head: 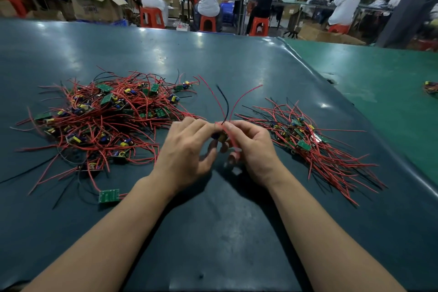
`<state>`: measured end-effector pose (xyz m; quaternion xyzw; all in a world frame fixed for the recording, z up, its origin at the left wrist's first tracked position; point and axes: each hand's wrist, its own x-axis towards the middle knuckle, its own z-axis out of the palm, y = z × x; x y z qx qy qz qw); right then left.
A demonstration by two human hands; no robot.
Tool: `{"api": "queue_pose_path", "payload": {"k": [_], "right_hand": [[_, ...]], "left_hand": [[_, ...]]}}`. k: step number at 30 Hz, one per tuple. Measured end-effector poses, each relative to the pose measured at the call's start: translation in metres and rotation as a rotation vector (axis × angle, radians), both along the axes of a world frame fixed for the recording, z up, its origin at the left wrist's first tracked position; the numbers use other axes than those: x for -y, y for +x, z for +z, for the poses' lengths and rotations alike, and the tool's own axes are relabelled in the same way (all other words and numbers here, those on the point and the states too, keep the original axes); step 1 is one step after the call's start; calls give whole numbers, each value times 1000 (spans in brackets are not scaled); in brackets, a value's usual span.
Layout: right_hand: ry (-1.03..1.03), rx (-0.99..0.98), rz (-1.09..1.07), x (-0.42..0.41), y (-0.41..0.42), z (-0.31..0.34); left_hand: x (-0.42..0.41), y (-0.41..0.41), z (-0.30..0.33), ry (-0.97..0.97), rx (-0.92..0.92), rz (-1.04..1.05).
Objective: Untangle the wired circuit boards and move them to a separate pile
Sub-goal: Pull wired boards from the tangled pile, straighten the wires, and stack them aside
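1 circuit board (221, 136) pinched between left hand (187, 149) and right hand (251, 149).

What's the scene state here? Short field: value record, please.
surface: dark green table mat
tangled pile: wired circuit boards heaped on the person's left, red and black wires crossed
sorted pile: boards on the right, wires lying roughly parallel
stray board: single green board apart from the heap, near the left forearm
held board: one wired board between both hands, wires sticking up
left hand: fingers curled round the held board
right hand: pinches its red wires
progress: left heap larger than sorted pile
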<state>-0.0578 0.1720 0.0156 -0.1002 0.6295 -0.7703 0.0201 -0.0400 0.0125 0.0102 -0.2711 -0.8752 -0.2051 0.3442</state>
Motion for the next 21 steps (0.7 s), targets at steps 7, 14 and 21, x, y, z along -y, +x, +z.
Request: {"api": "queue_pose_path", "payload": {"k": [7, 14, 21], "right_hand": [[-22, 28, 2, -1, -6, -3], [-49, 6, -68, 0, -10, -2], [71, -41, -111, 6, -10, -6]], "left_hand": [[-6, -4, -4, 439, 229, -62], [-9, -9, -3, 953, 352, -106], [-7, -14, -4, 718, 409, -31]]}}
